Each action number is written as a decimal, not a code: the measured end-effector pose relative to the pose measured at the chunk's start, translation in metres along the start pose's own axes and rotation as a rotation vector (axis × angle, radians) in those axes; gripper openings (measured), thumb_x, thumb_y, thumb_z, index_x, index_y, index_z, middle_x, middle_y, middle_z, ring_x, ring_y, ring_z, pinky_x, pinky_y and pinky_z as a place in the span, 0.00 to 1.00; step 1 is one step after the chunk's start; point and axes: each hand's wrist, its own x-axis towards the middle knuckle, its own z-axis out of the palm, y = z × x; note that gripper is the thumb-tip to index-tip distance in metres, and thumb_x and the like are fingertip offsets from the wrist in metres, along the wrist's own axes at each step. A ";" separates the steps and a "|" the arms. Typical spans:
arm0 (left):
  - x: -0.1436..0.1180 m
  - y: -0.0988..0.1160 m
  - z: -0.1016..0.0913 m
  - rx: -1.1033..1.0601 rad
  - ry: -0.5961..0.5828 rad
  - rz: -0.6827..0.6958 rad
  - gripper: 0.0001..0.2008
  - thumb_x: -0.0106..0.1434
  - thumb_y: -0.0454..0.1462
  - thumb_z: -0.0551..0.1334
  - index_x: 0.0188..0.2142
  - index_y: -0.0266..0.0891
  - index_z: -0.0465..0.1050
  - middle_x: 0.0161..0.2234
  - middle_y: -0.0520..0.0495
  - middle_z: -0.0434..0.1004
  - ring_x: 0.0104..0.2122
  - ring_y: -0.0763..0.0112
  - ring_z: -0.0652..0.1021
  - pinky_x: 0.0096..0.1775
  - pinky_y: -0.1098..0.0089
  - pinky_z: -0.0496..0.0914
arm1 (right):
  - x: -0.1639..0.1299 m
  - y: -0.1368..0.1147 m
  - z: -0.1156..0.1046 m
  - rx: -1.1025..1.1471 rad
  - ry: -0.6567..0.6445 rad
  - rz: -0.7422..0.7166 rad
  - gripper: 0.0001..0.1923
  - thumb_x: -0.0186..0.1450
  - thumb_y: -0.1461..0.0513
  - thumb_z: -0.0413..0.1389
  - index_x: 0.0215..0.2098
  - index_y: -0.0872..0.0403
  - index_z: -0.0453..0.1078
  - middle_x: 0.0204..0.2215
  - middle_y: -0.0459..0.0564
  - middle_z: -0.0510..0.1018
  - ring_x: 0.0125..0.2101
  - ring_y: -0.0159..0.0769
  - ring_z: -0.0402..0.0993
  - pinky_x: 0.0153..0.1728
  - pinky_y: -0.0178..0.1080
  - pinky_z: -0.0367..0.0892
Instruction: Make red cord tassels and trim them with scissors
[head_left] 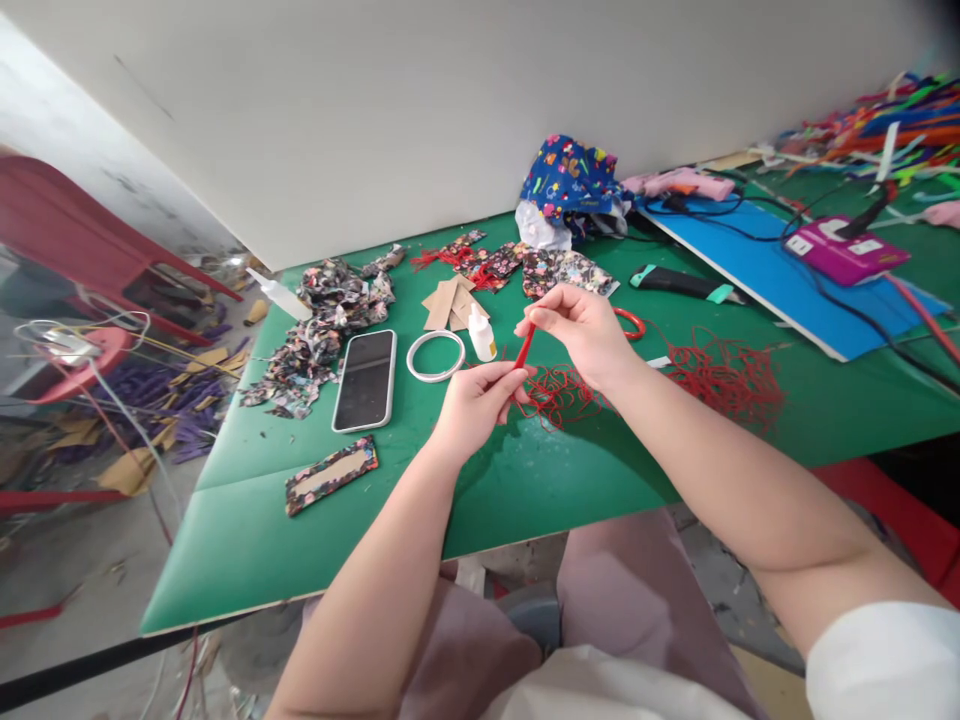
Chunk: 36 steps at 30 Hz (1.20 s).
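My left hand [474, 402] pinches the lower end of a short red strip [523, 348], and my right hand [581, 325] grips its upper end, so the strip runs taut between them above the green table [315, 560]. Just under and behind my hands lies a tangle of red cord [559, 392], and a larger heap of red cord [724, 372] spreads to the right. A red ring [634, 322] peeks out behind my right hand.
Left of my hands lie a white ring [436, 356], a small glue bottle [481, 333], a phone [365, 379], cardboard pieces [448, 300], a fabric-covered rectangle [331, 474] and floral fabric scraps [319, 330]. A blue board [780, 272], a utility knife [681, 284], a glue gun [686, 184] and a purple device [844, 249] are at right.
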 end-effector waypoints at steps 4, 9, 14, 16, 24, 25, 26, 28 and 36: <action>0.001 -0.002 0.000 0.139 -0.052 -0.010 0.15 0.58 0.45 0.59 0.29 0.36 0.77 0.22 0.50 0.72 0.15 0.82 0.63 0.17 0.76 0.57 | 0.001 0.000 -0.002 -0.002 0.068 -0.032 0.11 0.56 0.55 0.60 0.28 0.53 0.67 0.23 0.43 0.77 0.28 0.30 0.74 0.39 0.38 0.68; -0.002 -0.001 0.003 0.170 0.172 0.169 0.23 0.53 0.42 0.65 0.49 0.45 0.71 0.47 0.45 0.72 0.17 0.87 0.60 0.18 0.77 0.57 | -0.003 -0.007 0.000 -0.187 -0.026 -0.141 0.07 0.57 0.57 0.59 0.27 0.52 0.70 0.31 0.46 0.78 0.42 0.36 0.72 0.49 0.43 0.63; -0.008 0.009 0.013 -0.192 0.126 0.072 0.37 0.52 0.38 0.66 0.59 0.56 0.55 0.53 0.46 0.68 0.17 0.86 0.68 0.16 0.78 0.60 | -0.010 -0.012 0.007 -0.390 -0.155 -0.245 0.03 0.58 0.61 0.59 0.26 0.51 0.71 0.42 0.46 0.76 0.49 0.37 0.67 0.55 0.47 0.55; -0.008 0.011 0.016 -0.261 0.123 0.038 0.39 0.51 0.38 0.67 0.60 0.55 0.53 0.45 0.47 0.73 0.19 0.82 0.72 0.16 0.78 0.60 | -0.012 -0.012 0.008 -0.391 -0.176 -0.245 0.03 0.58 0.62 0.59 0.26 0.51 0.70 0.42 0.46 0.75 0.49 0.37 0.67 0.55 0.48 0.55; -0.008 0.006 0.013 -0.255 0.131 0.071 0.14 0.59 0.44 0.59 0.33 0.37 0.76 0.19 0.54 0.63 0.18 0.81 0.66 0.20 0.76 0.63 | -0.006 -0.007 0.007 -0.051 -0.046 -0.089 0.07 0.56 0.59 0.60 0.24 0.53 0.69 0.32 0.45 0.75 0.40 0.32 0.71 0.46 0.40 0.63; -0.009 0.007 0.011 -0.288 0.098 0.059 0.14 0.60 0.45 0.58 0.32 0.36 0.76 0.20 0.54 0.63 0.19 0.81 0.66 0.20 0.77 0.62 | -0.005 -0.007 0.007 -0.007 -0.023 -0.067 0.07 0.55 0.59 0.61 0.24 0.54 0.69 0.31 0.45 0.75 0.39 0.31 0.71 0.45 0.39 0.64; -0.009 0.008 0.008 -0.322 0.059 0.037 0.14 0.60 0.44 0.59 0.32 0.36 0.77 0.20 0.53 0.63 0.20 0.81 0.66 0.21 0.77 0.62 | -0.004 -0.006 0.007 0.026 -0.003 -0.045 0.07 0.55 0.60 0.61 0.24 0.54 0.69 0.31 0.44 0.75 0.38 0.30 0.71 0.45 0.38 0.64; -0.009 0.011 0.003 -0.366 -0.018 -0.027 0.12 0.58 0.43 0.61 0.33 0.37 0.77 0.21 0.53 0.65 0.21 0.81 0.67 0.22 0.77 0.62 | -0.002 -0.005 0.007 0.070 0.029 0.008 0.08 0.53 0.60 0.62 0.23 0.54 0.69 0.29 0.44 0.76 0.35 0.29 0.71 0.43 0.37 0.65; -0.005 0.007 -0.009 -0.270 0.123 0.179 0.04 0.54 0.38 0.65 0.26 0.42 0.79 0.37 0.48 0.72 0.41 0.72 0.72 0.41 0.74 0.67 | -0.010 0.005 0.015 0.362 -0.058 0.386 0.09 0.55 0.59 0.61 0.26 0.55 0.67 0.27 0.45 0.77 0.29 0.28 0.74 0.34 0.35 0.69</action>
